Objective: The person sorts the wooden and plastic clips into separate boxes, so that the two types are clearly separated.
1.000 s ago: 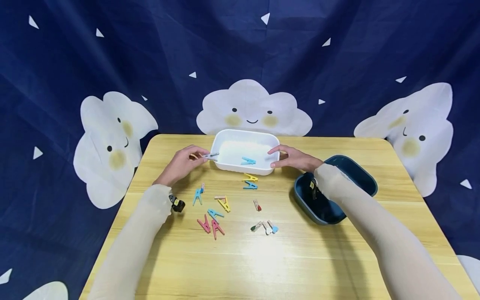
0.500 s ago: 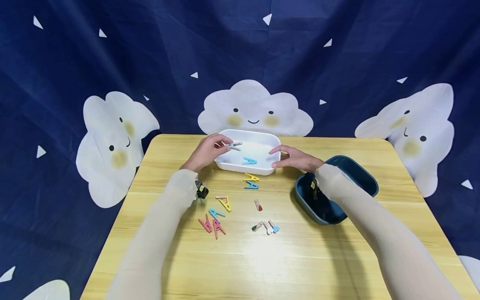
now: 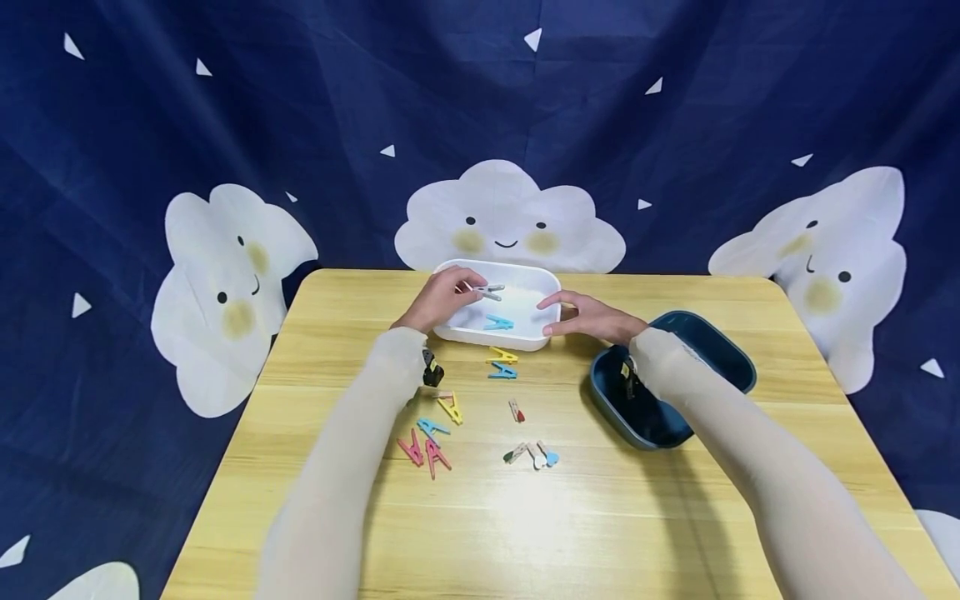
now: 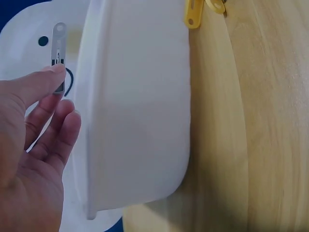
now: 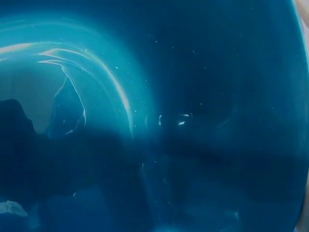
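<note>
My left hand [image 3: 442, 300] is over the left part of a white plastic basin [image 3: 491, 337], pinching a grey clothespin [image 3: 492, 292] between thumb and fingers. In the left wrist view the clothespin [image 4: 59, 41] points up from the fingertips, beside the basin's wall [image 4: 140, 106]. A light blue clothespin [image 3: 498, 322] lies on the basin floor. At the basin's right end my right hand [image 3: 592, 318] holds the rim, fingers reaching over it and thumb by the near corner. The right wrist view shows the inside of a dark teal basin [image 5: 217, 72], with only slivers of skin at its right edge.
Under my right forearm stands the dark teal basin [image 3: 708, 342]. Yellow [image 3: 502, 355] and blue clothespins [image 3: 502, 371] lie before the white basin. Nearer are pink clothespins [image 3: 435, 457], a yellow clothespin [image 3: 451, 408] and several small wooden pegs [image 3: 536, 455]. A curtain [image 3: 480, 100] hangs behind the table.
My left hand has moved right with the grey clothespin, from the white basin's left rim to over its inside. My right hand has stayed at the right end.
</note>
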Action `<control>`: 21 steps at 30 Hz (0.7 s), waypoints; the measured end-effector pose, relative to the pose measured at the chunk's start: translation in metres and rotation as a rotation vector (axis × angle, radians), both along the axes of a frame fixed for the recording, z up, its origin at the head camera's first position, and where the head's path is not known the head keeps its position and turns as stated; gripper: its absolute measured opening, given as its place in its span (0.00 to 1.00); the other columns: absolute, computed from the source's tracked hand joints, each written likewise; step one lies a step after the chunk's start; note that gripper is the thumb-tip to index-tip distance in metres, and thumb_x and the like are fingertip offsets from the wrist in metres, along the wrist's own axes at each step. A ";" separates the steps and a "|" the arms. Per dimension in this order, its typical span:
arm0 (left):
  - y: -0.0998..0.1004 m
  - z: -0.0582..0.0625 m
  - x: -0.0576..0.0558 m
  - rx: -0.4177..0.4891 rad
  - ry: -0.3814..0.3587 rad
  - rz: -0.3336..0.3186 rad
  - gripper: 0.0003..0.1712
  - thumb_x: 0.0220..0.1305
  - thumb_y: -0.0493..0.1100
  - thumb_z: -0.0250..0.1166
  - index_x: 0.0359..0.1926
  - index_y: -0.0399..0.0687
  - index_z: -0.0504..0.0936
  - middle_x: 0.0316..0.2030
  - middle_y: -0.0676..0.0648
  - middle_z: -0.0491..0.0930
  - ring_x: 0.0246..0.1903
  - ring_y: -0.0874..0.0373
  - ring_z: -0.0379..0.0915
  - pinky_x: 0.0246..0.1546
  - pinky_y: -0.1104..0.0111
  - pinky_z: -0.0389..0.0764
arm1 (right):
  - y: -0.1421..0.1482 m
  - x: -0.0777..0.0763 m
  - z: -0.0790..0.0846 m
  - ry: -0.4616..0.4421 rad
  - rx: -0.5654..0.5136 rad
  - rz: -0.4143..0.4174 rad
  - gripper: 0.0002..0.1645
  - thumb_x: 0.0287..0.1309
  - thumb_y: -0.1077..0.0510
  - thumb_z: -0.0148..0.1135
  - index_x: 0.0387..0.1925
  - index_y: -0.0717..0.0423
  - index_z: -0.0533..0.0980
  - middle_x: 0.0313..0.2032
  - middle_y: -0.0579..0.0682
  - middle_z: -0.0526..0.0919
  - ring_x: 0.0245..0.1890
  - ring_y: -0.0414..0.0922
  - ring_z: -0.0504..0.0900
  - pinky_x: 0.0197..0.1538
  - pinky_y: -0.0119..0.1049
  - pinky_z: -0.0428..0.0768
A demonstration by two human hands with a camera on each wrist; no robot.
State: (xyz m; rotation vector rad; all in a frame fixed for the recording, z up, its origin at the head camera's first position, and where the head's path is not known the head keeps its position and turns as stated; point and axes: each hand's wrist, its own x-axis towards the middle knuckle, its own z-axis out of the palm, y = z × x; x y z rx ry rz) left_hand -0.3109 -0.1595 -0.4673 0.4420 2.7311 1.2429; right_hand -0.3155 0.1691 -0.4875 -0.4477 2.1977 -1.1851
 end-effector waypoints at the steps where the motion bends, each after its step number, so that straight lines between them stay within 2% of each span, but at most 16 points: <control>1: 0.001 -0.002 -0.001 -0.005 -0.006 0.002 0.12 0.78 0.40 0.69 0.58 0.45 0.89 0.56 0.44 0.84 0.51 0.49 0.80 0.57 0.57 0.81 | 0.000 0.000 -0.001 0.001 0.001 -0.001 0.39 0.68 0.46 0.75 0.75 0.49 0.72 0.86 0.57 0.51 0.87 0.65 0.47 0.84 0.70 0.45; 9: 0.007 -0.013 -0.010 -0.079 -0.043 0.016 0.12 0.78 0.38 0.67 0.58 0.43 0.88 0.55 0.43 0.84 0.53 0.49 0.80 0.59 0.57 0.80 | -0.001 -0.001 0.000 -0.003 0.006 -0.012 0.38 0.67 0.44 0.75 0.74 0.46 0.73 0.86 0.56 0.51 0.86 0.64 0.49 0.84 0.70 0.46; 15: 0.010 -0.012 -0.015 -0.157 -0.039 0.008 0.11 0.78 0.35 0.66 0.56 0.41 0.88 0.54 0.41 0.85 0.56 0.48 0.80 0.63 0.56 0.79 | -0.002 0.000 0.002 0.003 0.004 -0.013 0.38 0.67 0.44 0.75 0.73 0.46 0.73 0.85 0.56 0.53 0.85 0.63 0.51 0.84 0.69 0.47; 21: 0.019 -0.009 -0.019 -0.260 -0.089 0.029 0.11 0.78 0.35 0.66 0.55 0.43 0.88 0.55 0.43 0.86 0.58 0.48 0.78 0.68 0.56 0.76 | 0.000 0.000 0.000 -0.003 0.006 -0.013 0.38 0.68 0.46 0.75 0.74 0.48 0.73 0.86 0.57 0.51 0.86 0.64 0.49 0.85 0.70 0.45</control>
